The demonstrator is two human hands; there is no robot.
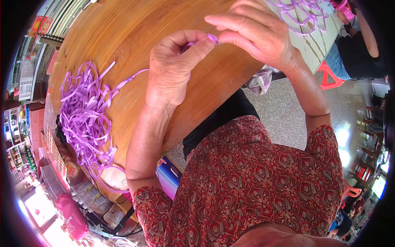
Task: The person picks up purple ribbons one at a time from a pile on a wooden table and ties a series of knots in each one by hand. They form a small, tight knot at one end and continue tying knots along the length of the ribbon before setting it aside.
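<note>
Over the wooden table, my left hand (172, 68) is closed with thumb and forefinger pinching a purple ribbon (212, 38). A small knotted or folded bit of it sticks out past the fingertips. From behind the hand, a strand runs left to a large tangled heap of purple ribbon (87, 117) on the table's left side. My right hand (261, 35) is just right of the pinched bit, fingers stretched out and apart from the thumb. Its thumb tip is close to the ribbon; whether it touches is hard to see.
The wooden table (123, 37) fills the upper middle. More purple ribbon (302, 14) lies on a pale table (319, 45) at the upper right, where another person (358, 53) is. A crumpled cloth (262, 80) hangs at the table edge. Packed shelves (24, 78) stand left.
</note>
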